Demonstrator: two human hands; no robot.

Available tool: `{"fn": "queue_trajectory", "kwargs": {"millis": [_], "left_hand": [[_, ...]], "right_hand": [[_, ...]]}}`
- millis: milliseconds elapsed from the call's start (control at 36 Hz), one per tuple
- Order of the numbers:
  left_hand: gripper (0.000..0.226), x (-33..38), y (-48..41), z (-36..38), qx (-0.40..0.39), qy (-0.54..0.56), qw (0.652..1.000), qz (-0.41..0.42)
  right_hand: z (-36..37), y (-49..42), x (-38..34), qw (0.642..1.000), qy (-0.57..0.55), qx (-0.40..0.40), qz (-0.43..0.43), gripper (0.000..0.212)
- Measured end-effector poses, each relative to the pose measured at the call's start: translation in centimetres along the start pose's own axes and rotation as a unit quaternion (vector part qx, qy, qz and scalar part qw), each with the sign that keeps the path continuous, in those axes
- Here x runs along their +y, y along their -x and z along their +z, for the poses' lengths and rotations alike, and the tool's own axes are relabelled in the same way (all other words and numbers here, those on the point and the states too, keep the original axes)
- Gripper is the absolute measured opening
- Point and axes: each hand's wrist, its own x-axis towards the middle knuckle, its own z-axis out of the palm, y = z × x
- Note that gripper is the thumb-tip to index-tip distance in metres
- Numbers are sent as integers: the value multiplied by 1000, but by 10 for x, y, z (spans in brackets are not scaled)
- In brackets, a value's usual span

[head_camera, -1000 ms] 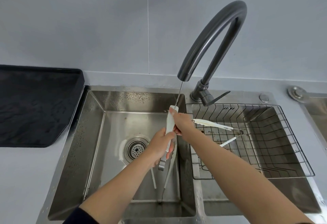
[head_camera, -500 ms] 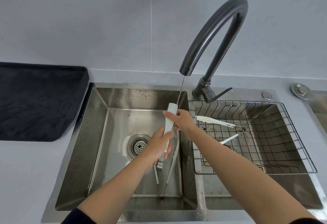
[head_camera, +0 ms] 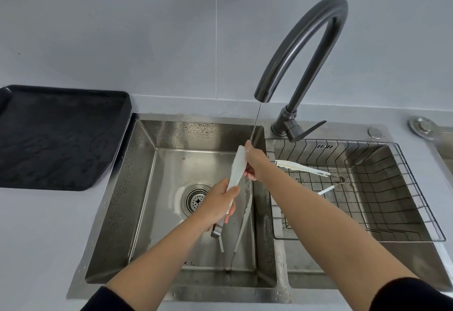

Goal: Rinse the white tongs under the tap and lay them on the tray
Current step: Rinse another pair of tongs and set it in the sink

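- Hands of one person meet over the left basin of a steel double sink (head_camera: 137, 188), seen from above.
- Between them are the white tongs (head_camera: 236, 170), held above that basin, nearly upright and leaning slightly, with the white end up and the metal end down.
- Lower down, the left hand (head_camera: 218, 204) grips the white tongs, its fingers curled round one arm.
- Higher up, the right hand (head_camera: 253, 163) grips the white end, its fingers wrapped round it.
- Overhead arches a dark curved tap (head_camera: 306, 48); a thin stream of water (head_camera: 256, 121) falls from its spout onto the top of the white tongs and the right fingertips.
- Left of the sink, a black tray (head_camera: 61, 136) lies on the grey counter (head_camera: 36, 237), well apart from the white tongs.
- Inside the right basin sits a wire basket (head_camera: 404, 188), and a second pair of tongs (head_camera: 301, 169) lies in it.
- Just left of the left hand, a round drain (head_camera: 196, 199) shows in the basin floor.
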Motion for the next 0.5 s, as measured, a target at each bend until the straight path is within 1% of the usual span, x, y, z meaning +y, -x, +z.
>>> {"fn": "queue_trajectory", "kwargs": {"millis": [83, 139, 222, 278, 389, 500], "left_hand": [[22, 0, 0, -2, 1, -12, 1000, 1], [23, 1, 0, -4, 12, -3, 1000, 1], [25, 4, -1, -4, 26, -5, 1000, 10], [27, 5, -1, -2, 32, -4, 999, 18], [30, 8, 1, 2, 38, -17, 999, 32], [25, 10, -1, 2, 34, -43, 998, 33]], "right_hand": [[-1, 2, 2, 999, -42, -14, 2, 57], [1, 1, 5, 998, -29, -28, -42, 58], [2, 3, 7, 992, 14, -32, -124, 49], [0, 2, 4, 990, 18, -14, -137, 47], [-2, 4, -6, 997, -5, 25, -78, 53], [-2, 6, -10, 998, -58, 14, -9, 56]]}}
